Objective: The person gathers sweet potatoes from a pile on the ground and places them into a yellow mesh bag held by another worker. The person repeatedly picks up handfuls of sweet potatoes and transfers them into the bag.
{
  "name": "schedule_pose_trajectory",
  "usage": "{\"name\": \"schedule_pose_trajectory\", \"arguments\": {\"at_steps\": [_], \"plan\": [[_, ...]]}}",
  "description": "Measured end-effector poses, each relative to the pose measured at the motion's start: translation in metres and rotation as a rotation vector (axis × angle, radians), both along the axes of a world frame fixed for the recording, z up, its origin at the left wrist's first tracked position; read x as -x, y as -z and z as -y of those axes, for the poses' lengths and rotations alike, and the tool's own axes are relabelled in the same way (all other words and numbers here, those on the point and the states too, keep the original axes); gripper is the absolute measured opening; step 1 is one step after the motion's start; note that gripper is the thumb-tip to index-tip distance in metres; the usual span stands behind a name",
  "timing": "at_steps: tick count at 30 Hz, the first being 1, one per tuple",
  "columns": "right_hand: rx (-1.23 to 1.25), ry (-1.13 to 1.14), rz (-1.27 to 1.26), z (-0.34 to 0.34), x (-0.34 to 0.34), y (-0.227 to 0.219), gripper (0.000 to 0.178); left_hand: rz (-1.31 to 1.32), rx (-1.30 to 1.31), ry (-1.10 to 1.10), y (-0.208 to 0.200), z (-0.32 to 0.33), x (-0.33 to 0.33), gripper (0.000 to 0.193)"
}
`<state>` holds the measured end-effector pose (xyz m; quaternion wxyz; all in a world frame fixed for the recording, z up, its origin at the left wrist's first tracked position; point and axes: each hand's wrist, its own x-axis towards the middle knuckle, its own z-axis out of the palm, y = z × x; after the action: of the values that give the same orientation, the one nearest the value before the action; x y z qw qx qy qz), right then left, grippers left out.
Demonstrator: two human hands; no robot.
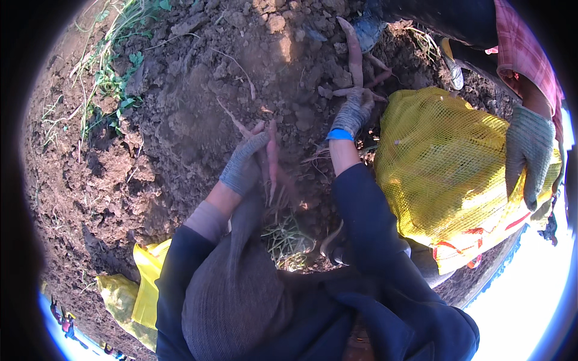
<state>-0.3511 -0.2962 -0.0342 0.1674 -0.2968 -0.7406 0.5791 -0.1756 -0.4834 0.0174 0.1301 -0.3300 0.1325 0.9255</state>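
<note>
My left hand (244, 162), in a grey knit glove, is closed round a cluster of thin pinkish sweet potatoes (273, 153). Their narrow tips hang below and beside my fingers. Farther right, my right hand (353, 113), gloved with a blue cuff, has its fingers wrapped at the lower end of a second cluster of sweet potatoes (355, 57). One long root there points away from me, and shorter ones stick out sideways. My glove hides where they join. Both hands are low over loose brown soil (192, 84).
A full yellow mesh bag (439, 162) stands right of my right arm. A co-worker's gloved hand (530, 150) rests against its right side. Yellow sacks (147, 271) lie at the lower left. Green weeds (114, 78) grow at the far left, and cut stems (289, 240) lie near me.
</note>
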Motion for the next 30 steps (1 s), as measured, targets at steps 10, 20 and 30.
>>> {"name": "schedule_pose_trajectory", "arguments": {"at_steps": [10,20,30], "plan": [[0.054,0.29,0.365,-0.011,0.072,-0.012,0.071,0.1,0.022,0.048,-0.004,0.014,-0.012,0.065],[-1.271,-0.688,0.577,-0.012,0.124,0.002,0.082,-0.079,-0.127,-0.103,-0.018,0.028,0.0,0.055],[-0.525,-1.284,-0.01,0.101,-0.045,-0.134,0.068,-0.335,-0.036,-0.135,-0.028,0.028,0.026,0.071]]}}
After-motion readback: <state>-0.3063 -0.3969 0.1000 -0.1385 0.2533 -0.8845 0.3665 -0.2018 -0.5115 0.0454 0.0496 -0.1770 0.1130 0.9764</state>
